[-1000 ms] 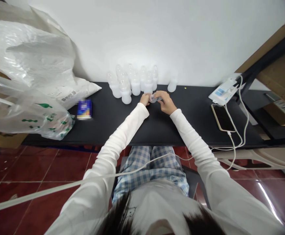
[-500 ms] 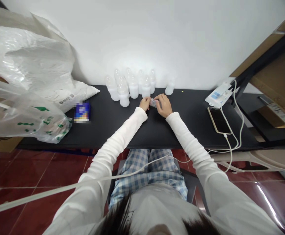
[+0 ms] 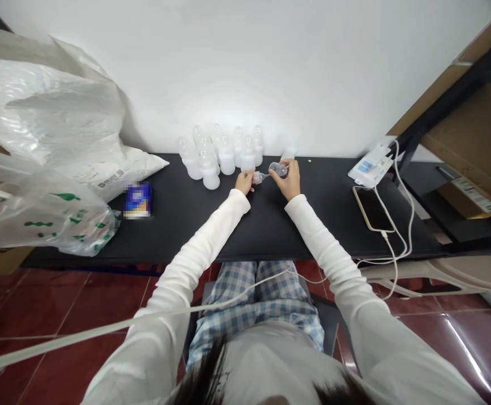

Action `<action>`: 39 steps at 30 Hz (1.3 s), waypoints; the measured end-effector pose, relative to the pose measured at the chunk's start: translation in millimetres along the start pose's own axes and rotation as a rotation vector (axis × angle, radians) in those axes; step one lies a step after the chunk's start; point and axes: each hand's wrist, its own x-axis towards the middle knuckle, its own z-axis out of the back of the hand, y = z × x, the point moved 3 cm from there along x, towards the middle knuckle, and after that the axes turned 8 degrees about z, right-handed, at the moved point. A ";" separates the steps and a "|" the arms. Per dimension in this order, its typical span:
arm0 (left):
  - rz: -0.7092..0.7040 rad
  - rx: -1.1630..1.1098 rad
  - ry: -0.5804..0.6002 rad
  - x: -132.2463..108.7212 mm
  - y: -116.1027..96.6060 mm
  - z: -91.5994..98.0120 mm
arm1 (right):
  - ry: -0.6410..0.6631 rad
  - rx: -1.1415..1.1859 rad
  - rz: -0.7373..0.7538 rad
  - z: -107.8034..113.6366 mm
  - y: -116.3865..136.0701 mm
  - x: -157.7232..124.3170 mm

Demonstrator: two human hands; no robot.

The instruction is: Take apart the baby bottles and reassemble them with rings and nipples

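Observation:
My left hand (image 3: 245, 181) pinches a small clear piece (image 3: 258, 178) with a thin tip pointing right. Between the fingers of my right hand (image 3: 288, 179) is a clear dome cap (image 3: 278, 169), held just to the right of that tip. Both hands are over the black table (image 3: 266, 225). Several white bottles with clear domed tops stand in a group behind and left of my left hand, the front one (image 3: 210, 171) nearest the table's middle. Another white bottle (image 3: 288, 153) stands behind my right hand, partly hidden by it.
At the left lie large plastic bags (image 3: 68, 101) and a blue packet (image 3: 138, 200). A phone (image 3: 374, 208) with a white cable and a white-and-blue package (image 3: 370, 165) are on the right. A shelf with cardboard boxes (image 3: 473, 146) stands at the far right.
My hands have moved apart a little. The clear dome cap now shows tilted in my right hand, separate from the small clear piece in my left. The view has shifted slightly.

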 end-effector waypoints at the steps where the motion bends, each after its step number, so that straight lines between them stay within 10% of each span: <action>1: 0.000 0.001 -0.006 -0.4 -0.5 0.1 | -0.020 -0.043 -0.014 3.5 -1.9 1.4; 10: 0.016 -0.014 -0.008 -3.2 -2.2 -0.4 | 0.088 -0.434 -0.422 17.3 -22.8 -3.3; 23: 0.011 -0.052 0.059 -2.0 -1.5 1.2 | 0.336 -0.028 0.216 -7.3 26.1 -9.4; 32: -0.071 0.027 0.051 -9.4 -0.5 -3.3 | 0.164 0.204 0.165 -14.5 25.0 -8.0; 39: -0.110 -0.003 0.302 -28.2 -8.1 -12.9 | 0.075 0.274 0.004 -10.9 25.3 -7.3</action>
